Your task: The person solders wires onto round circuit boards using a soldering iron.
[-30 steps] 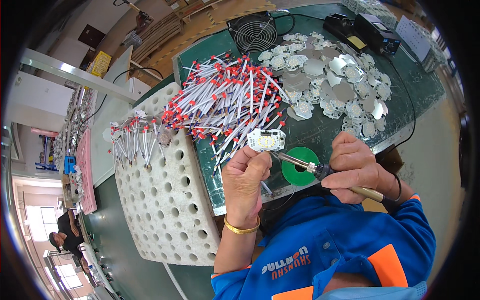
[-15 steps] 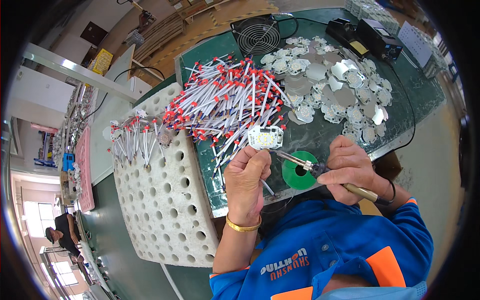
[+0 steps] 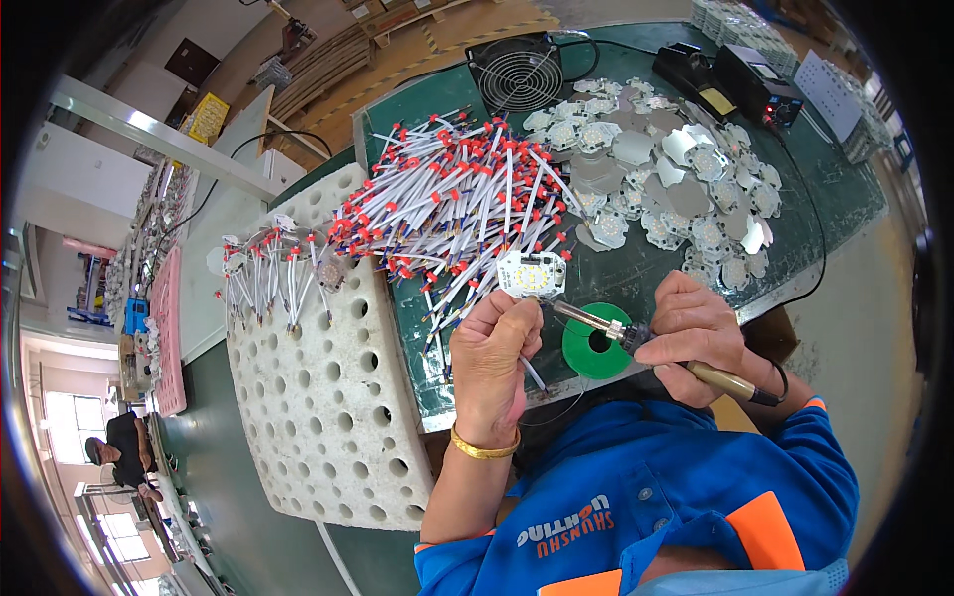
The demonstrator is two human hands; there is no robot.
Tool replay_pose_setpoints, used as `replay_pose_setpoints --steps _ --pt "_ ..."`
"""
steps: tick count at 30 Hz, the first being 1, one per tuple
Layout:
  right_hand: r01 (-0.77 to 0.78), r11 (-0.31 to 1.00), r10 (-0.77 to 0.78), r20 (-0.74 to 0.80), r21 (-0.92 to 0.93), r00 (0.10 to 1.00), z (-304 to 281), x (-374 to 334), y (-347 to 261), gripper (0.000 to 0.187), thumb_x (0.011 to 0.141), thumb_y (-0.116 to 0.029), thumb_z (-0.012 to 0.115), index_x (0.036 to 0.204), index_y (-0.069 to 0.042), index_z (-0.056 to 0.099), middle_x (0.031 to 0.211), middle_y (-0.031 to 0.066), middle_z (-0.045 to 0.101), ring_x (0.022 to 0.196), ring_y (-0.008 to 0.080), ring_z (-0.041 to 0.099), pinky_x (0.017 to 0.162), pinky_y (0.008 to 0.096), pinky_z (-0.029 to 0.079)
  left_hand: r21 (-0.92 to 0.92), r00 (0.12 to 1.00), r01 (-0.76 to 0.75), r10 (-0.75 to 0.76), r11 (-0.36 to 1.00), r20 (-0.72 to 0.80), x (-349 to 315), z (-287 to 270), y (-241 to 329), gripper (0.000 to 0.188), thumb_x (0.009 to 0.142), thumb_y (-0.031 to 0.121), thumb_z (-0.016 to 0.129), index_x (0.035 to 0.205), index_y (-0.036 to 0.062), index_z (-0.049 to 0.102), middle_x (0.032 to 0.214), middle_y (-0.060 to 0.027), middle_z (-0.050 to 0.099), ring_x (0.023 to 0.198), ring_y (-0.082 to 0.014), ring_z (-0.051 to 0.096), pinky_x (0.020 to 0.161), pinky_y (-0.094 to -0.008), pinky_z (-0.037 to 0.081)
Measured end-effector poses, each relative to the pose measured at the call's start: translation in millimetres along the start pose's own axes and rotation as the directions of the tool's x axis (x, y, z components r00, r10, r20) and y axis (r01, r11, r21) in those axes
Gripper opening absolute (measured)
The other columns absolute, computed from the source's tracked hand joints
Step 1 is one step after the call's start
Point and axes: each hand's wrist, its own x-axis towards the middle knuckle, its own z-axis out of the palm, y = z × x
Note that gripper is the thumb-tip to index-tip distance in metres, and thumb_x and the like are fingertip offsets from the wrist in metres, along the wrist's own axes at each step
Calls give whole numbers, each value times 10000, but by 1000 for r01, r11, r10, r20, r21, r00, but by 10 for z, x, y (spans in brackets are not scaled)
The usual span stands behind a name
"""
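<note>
Along the far left edge of the foam block [image 3: 298, 407], pierced throughout with round holes, a cluster of wired boards [image 3: 330, 270] with pale wires hanging over its side. In the black stand [image 3: 676, 68] at the table's back, a yellow sponge [image 3: 717, 100]. By the near edge of the green table [image 3: 825, 189], a green spool [image 3: 578, 353], flat, with a dark open core. Farther left, a pink tray [image 3: 169, 328].

Left hand [image 3: 494, 353] closed, with thumb and forefinger pinched on the lower edge of a white board [image 3: 534, 276] (gold bangle [image 3: 484, 446] at the wrist). Held up just short of the red-collared wire pile [image 3: 467, 189], face toward the camera. Below the fist, a short pale wire end [image 3: 534, 374].

Right hand [image 3: 696, 323] well apart from the left, wrapped around the iron [image 3: 732, 382]. Tip aimed leftward, right beside the left thumb and the board's lower edge; too small there to tell whether touching.

Beyond, to the right, a heap of loose boards [image 3: 706, 233]; behind, a black fan [image 3: 519, 77].
</note>
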Motion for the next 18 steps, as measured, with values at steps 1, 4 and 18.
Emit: replay_pose_setpoints --steps 1,4,18 --pt "-1 1000 1 0 -15 1000 14 8 0 304 592 20 593 886 -57 611 567 32 527 463 176 481 519 297 356 15 1000 -7 7 1000 -10 -5 -1 4 160 806 31 544 654 47 496 647 -34 499 528 -67 358 475 -206 278" --pt "-8 999 8 -4 -36 1000 19 4 3 305 584 29 601 877 -59 614 568 32 533 460 172 479 515 294 354 41 999 -22 23 999 -23 -3 9 -1 160 805 29 545 653 47 498 644 -34 499 528 -66 361 473 -206 280" --pt "-80 968 69 -51 -237 996 -60 122 33 249 661 -77 686 889 -52 590 679 75 509 531 214 492 479 323 390 -1 999 32 -32 999 11 28 -9 -24 145 795 27 553 658 52 512 649 -22 516 530 -59 380 479 -201 300"
